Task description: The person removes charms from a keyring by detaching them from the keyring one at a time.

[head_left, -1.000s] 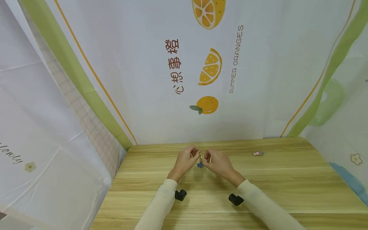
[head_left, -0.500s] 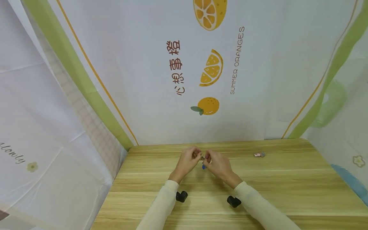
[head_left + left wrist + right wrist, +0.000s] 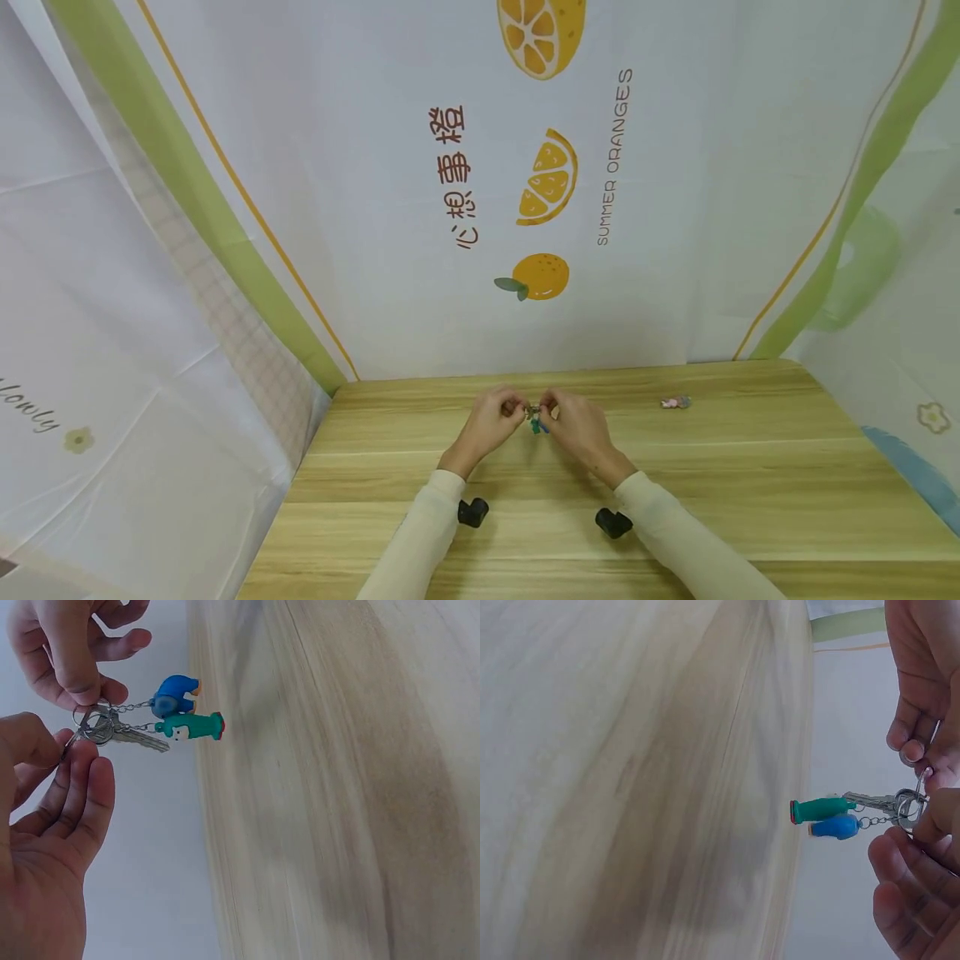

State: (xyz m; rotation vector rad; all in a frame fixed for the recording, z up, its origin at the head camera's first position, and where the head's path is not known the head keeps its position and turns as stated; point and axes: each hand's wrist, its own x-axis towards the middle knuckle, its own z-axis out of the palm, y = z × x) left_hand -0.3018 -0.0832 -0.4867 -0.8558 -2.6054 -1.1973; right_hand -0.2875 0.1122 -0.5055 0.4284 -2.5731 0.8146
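Above the wooden table [image 3: 750,467], both hands meet on a metal key ring [image 3: 532,410]. My left hand [image 3: 491,419] pinches the ring from the left and my right hand [image 3: 576,423] pinches it from the right. In the left wrist view the key ring [image 3: 96,727] carries a silver key [image 3: 144,739], a blue charm [image 3: 174,693] and a green charm [image 3: 192,726] on short chains. The right wrist view shows the green charm [image 3: 821,810] and blue charm [image 3: 832,826] hanging from the ring [image 3: 909,802], off the tabletop.
A small pink object [image 3: 675,402] lies on the table to the back right. A printed white cloth backdrop [image 3: 480,208] walls in the table at the back and on both sides. Bare wood lies in front of and beside the hands.
The hands have drawn slightly closer together on the ring. The hanging charms have swung a little to the right, and the green one now shows in front.
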